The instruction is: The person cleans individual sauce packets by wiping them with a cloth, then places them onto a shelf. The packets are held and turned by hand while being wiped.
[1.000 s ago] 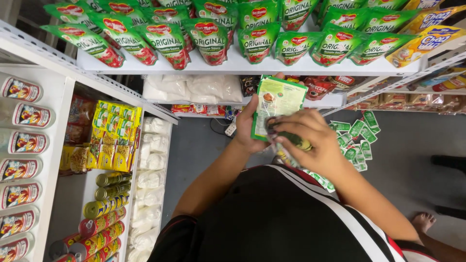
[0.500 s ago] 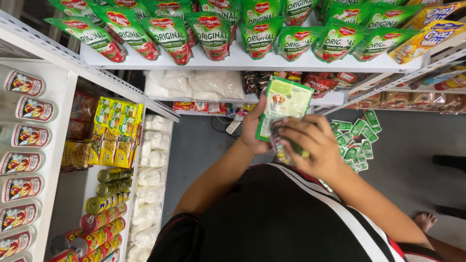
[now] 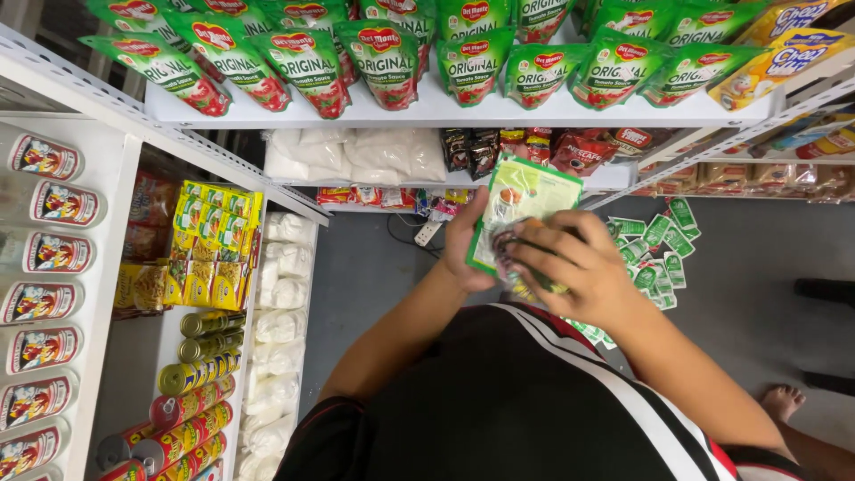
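Observation:
My left hand [image 3: 465, 239] holds a stack of flat green sachets [image 3: 518, 198] upright by its left edge, at chest height in front of the shelves. My right hand [image 3: 570, 260] lies over the lower front of the stack, fingers curled on the packets. Part of the stack is hidden under my right hand. More of the same small green sachets [image 3: 655, 245] lie scattered on the grey floor just right of my hands.
A white shelf [image 3: 445, 111] ahead carries a row of green stand-up sauce pouches [image 3: 383, 58]; below it are white bags [image 3: 356, 153] and dark packets. Left shelving holds cans [image 3: 191, 383], yellow packs [image 3: 214, 245] and white bags. A bare foot [image 3: 784, 401] shows at right.
Both hands with the sachet stack have stayed close together, shifting slightly; my right fingers have slid over the front of the stack. The view has tilted a little.

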